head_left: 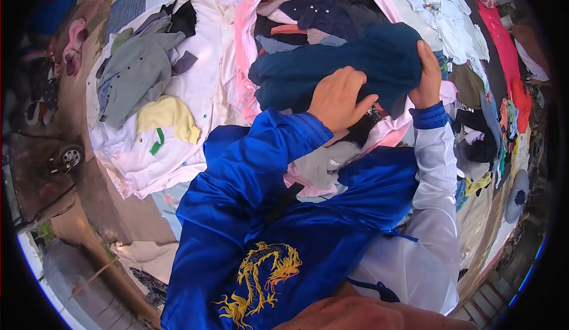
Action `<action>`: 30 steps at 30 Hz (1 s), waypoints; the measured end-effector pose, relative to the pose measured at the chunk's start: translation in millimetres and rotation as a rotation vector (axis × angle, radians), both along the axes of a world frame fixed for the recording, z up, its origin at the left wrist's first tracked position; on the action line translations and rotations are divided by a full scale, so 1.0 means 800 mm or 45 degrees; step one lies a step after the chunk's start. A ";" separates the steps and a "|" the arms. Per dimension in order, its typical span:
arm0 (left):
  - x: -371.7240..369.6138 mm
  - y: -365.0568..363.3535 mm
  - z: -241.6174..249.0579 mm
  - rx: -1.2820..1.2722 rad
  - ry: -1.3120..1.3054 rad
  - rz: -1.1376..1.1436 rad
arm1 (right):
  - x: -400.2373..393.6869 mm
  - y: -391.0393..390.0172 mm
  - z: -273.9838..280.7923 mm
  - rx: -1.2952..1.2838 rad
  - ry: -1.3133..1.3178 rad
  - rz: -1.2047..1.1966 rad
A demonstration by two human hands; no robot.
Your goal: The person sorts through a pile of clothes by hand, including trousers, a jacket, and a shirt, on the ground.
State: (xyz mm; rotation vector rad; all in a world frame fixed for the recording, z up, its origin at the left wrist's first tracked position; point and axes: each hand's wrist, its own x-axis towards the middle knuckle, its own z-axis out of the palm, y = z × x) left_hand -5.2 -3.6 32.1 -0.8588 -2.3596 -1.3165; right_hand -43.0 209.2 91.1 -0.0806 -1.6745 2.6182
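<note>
Left hand and right hand on teal cloth; clothes fill wrap

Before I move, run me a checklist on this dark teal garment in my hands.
1. Right hand at the right end of the dark teal garment: ok.
2. Left hand on the garment: ok, at its near edge; how firmly it grips, cannot tell.
3. Garment laid out flat: not ok, it is bunched in folds.
4. Garment lifted fully off the clothes pile: cannot tell, its underside is hidden.
5. Grey-green shirt and yellow garment apart from the teal one: ok, they lie on the pale sheet to the left.
</note>
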 end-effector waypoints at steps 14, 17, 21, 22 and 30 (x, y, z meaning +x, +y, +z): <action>0.054 0.000 0.000 -0.167 -0.331 -0.127 | 0.034 0.067 -0.033 0.414 -0.141 0.418; -0.001 -0.064 -0.006 0.034 -0.587 0.074 | -0.004 0.126 -0.134 1.158 -0.431 0.152; -0.054 -0.238 0.052 0.568 -0.494 0.407 | -0.010 0.178 -0.226 1.099 -0.778 0.337; -0.068 -0.299 0.066 0.845 -0.608 0.577 | -0.014 0.185 -0.236 1.264 -0.815 0.369; -0.068 -0.638 0.113 0.869 0.002 1.600 | -0.064 0.191 -0.315 1.876 -0.459 0.327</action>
